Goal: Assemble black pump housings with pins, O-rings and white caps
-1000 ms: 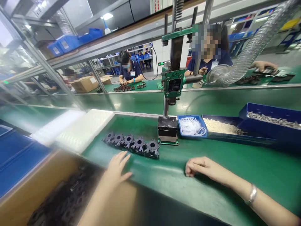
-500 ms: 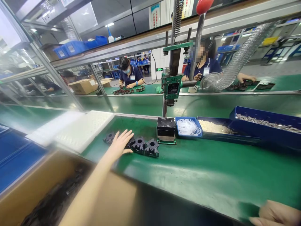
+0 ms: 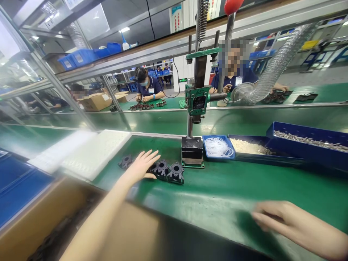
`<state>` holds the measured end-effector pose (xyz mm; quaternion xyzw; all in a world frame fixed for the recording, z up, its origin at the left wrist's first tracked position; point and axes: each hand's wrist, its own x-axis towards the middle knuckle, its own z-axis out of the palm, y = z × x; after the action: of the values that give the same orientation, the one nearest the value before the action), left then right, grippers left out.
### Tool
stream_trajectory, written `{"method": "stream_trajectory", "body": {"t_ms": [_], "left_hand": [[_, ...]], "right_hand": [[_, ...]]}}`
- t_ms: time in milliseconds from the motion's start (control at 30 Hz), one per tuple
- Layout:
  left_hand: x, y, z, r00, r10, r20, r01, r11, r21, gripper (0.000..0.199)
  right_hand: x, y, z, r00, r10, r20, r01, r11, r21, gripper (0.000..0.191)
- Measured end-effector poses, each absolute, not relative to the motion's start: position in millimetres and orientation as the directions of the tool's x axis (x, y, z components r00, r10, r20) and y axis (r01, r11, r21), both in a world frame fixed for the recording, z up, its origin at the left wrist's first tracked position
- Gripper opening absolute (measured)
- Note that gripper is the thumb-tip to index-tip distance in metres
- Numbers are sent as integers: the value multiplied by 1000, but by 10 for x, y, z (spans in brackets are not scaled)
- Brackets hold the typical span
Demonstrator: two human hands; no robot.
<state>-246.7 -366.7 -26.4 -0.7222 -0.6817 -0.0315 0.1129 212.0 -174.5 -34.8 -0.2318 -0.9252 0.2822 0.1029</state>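
Observation:
A row of black moulded parts with round, holed tops [image 3: 162,166] lies on the green bench. My left hand [image 3: 143,165] rests over the middle of that row, fingers spread flat, hiding some of the parts. My right hand [image 3: 282,217] hovers above the bench at the lower right, its fingers curled in towards the thumb. Whatever it may hold is hidden. Between and beyond my hands stands a hand press with a black base block [image 3: 191,148] and a red-knobbed lever [image 3: 233,6].
Right of the press sit a blue tray of white rings [image 3: 218,146], a bin of small cream pieces [image 3: 248,146] and a bin of metal pins [image 3: 310,139]. White foam sheets [image 3: 106,148] lie left. A cardboard box [image 3: 136,224] of black parts is nearest me. Co-workers sit across.
My right hand has come in from the lower right corner, up and to the left over the bench. My left hand has moved slightly right over the black parts.

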Motion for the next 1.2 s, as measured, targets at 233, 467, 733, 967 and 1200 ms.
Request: {"method": "stream_trajectory", "body": {"t_ms": [233, 467, 733, 967, 1200], "left_hand": [[-2441, -3530, -391, 164, 972, 168, 984, -150, -91, 86], [-2371, -3534, -457, 147, 959, 242, 988, -131, -82, 83], [-2272, -3520, -619, 141, 937, 319, 990, -124, -73, 87], [-2434, -3710, -332, 5, 958, 288, 995, 25, -101, 112], [-2609, -3760, -468, -23, 962, 273, 994, 50, -94, 98]], "right_hand": [[735, -1931, -110, -925, 139, 353, 16, 945, -328, 50], [-159, -2122, -434, -899, 19, 437, -56, 986, -157, 74], [-253, -2120, -559, -908, 31, 419, -29, 990, -138, 64], [-281, -2173, -452, -913, 27, 407, -9, 996, -85, 66], [-411, -2227, -531, -914, 42, 404, 21, 998, -56, 58]]}}
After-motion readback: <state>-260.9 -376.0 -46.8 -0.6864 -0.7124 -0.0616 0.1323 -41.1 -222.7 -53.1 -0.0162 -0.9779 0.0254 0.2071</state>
